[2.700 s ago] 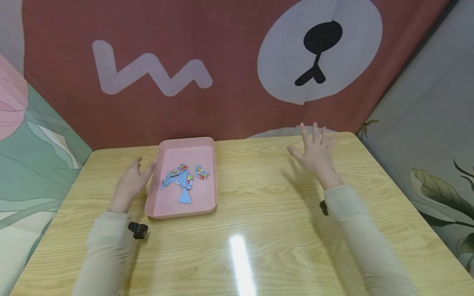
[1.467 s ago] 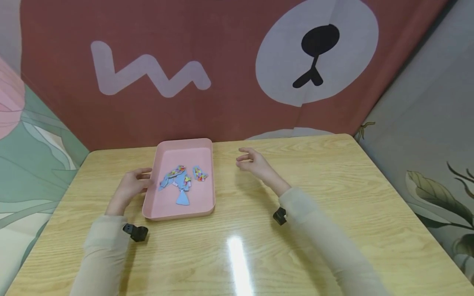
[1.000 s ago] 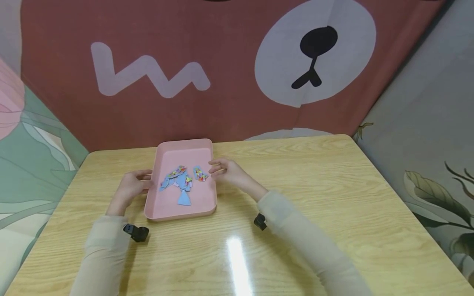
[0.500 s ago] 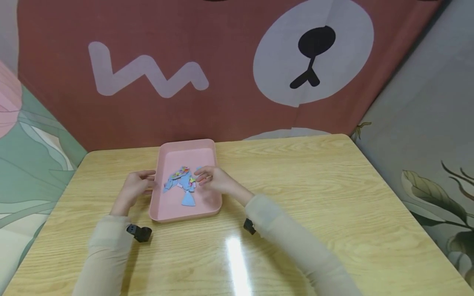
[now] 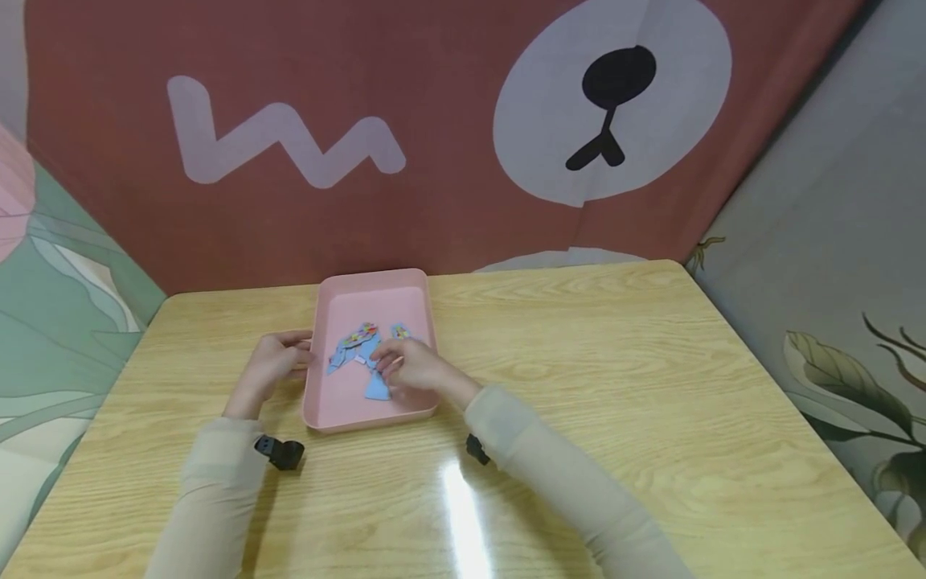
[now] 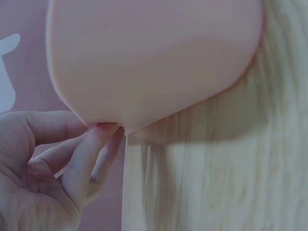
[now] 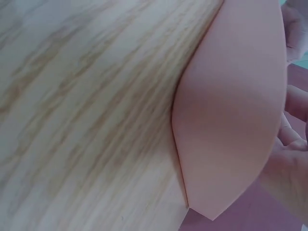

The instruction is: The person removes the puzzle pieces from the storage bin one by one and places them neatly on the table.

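Left hand (image 5: 269,363), fingers relaxed, touches tray (image 5: 336,412); right hand (image 5: 411,367) is at blue pieces (image 5: 367,347), its grip indeterminable.

Long cream sleeves (image 5: 567,486), lightly creased, end in plain cuffs (image 5: 226,445). A small black device (image 5: 282,453) juts beside each cuff.

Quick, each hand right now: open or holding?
Left hand: touching the pink tray; whether it's gripping can't be told.
Right hand: over the blue pieces; holding or not can't be told.
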The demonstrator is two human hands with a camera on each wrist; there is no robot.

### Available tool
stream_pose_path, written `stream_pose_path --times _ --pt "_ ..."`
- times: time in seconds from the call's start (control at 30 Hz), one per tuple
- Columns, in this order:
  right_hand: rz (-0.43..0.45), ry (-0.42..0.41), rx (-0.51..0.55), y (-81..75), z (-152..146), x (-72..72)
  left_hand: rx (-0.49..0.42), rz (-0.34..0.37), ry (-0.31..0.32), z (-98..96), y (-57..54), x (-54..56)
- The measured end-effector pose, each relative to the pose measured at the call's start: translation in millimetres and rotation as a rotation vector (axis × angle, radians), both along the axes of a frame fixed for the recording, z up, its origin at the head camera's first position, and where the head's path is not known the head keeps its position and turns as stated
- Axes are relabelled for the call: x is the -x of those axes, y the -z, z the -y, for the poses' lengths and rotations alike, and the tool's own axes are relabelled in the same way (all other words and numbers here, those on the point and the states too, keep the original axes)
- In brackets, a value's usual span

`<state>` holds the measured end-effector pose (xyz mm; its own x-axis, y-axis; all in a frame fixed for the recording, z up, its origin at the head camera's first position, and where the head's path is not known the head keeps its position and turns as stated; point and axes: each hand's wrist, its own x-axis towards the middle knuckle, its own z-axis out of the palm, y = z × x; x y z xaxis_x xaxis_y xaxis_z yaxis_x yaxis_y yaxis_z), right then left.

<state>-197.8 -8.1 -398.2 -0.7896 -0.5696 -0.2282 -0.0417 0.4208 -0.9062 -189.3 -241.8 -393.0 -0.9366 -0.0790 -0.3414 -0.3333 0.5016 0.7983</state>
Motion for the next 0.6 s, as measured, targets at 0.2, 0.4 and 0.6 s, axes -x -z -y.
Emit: stream_pose_path --times 0.2,0.4,0.6 --pt "0.006 0.024 -0.048 4.2 2 -1.3 0.005 0.021 -0.006 -3.9 -1.9 0.8" --pt "-0.068 0.033 -0.123 10.6 5 -1.9 -0.009 0.032 -0.005 -5.1 -1.7 1.2" --pt "-0.144 0.033 -0.192 15.8 5 -2.3 -0.008 0.036 -0.010 -5.7 -0.7 2.7"
